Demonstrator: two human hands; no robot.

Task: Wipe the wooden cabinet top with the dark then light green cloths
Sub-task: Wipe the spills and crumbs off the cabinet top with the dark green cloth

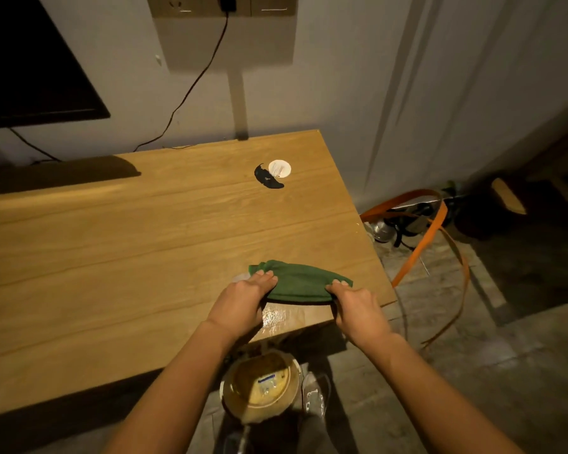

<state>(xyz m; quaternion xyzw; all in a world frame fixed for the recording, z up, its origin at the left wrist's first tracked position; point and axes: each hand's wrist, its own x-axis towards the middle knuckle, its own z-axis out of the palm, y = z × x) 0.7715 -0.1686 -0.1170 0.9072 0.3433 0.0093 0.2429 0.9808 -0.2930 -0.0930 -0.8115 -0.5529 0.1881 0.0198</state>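
Fingers of left hand (243, 299) and right hand (358, 309) curl round opposite ends of the dark green cloth (300, 281), stretched crosswise on the wooden cabinet top (145, 257).

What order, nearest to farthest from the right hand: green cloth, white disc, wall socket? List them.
1. Green cloth: gripped by the right hand, near corner.
2. White disc: farther back on the cabinet top.
3. Wall socket: high up at the back.

On the wall (341, 77), a dark screen (30, 60) and a socket (191, 4) with a black cord (190, 93) hanging down. A small white round lid (279, 168) right beside a black curved scrap (266, 179). On the floor (473, 371), a yellow bucket (259, 386) and a looped orange strap (419, 247).
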